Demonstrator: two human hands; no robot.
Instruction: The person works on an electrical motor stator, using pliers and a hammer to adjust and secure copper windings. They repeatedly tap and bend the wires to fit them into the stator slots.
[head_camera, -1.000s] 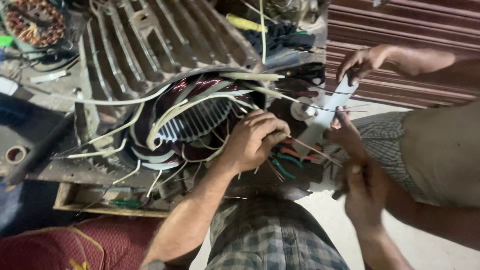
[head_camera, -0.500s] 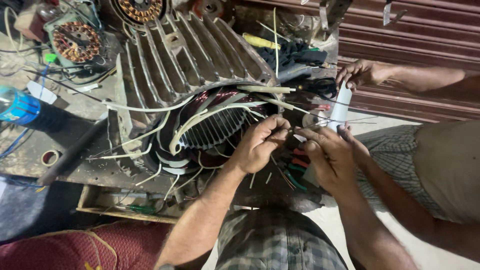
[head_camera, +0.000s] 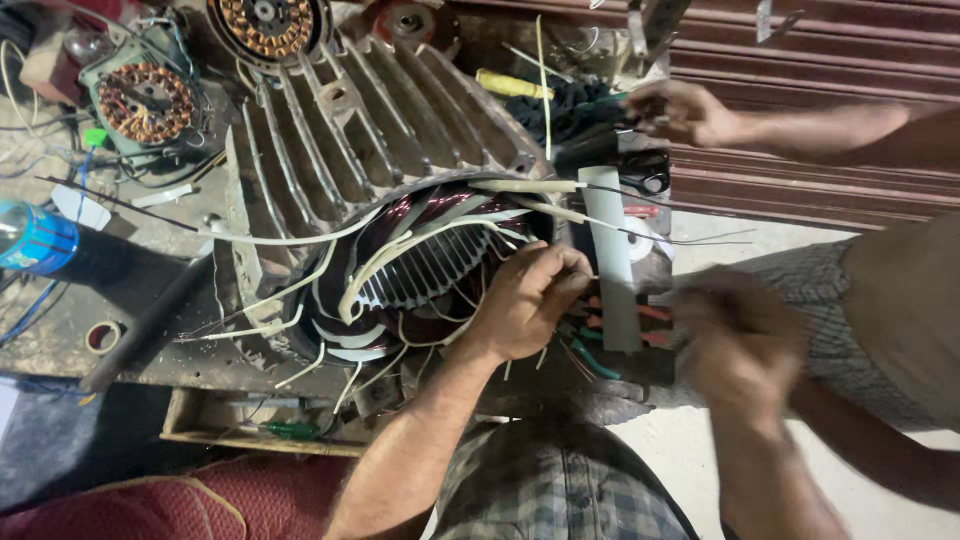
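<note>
The left hand (head_camera: 525, 300) pinched thin wires at the open mouth of a large ribbed motor housing (head_camera: 370, 130) lying on the workbench (head_camera: 60, 340). The right hand (head_camera: 740, 345), blurred, hovered near the bench's right edge beside a grey sleeve strip (head_camera: 610, 260). A co-worker's hand (head_camera: 680, 110) reached in at the far right corner.

Right hand (head_camera: 738, 345) blurred; grip unreadable
</note>
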